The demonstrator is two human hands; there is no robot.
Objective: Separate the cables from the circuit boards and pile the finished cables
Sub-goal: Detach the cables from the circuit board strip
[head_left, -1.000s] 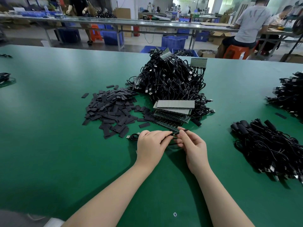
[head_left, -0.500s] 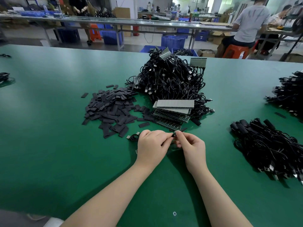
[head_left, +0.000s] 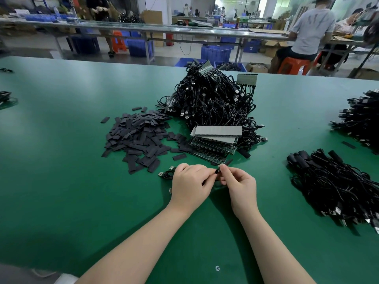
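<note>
- While both hands meet above the green table, a small black cable end is pinched by left hand fingers
- Same piece is pinched by curled right hand fingertips

The desk is showing plain green; the cables and sleeve strips are looking black, the crates blue.

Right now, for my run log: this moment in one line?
left hand: holds cable | right hand: pinches cable end | finished cables pile: right
</note>
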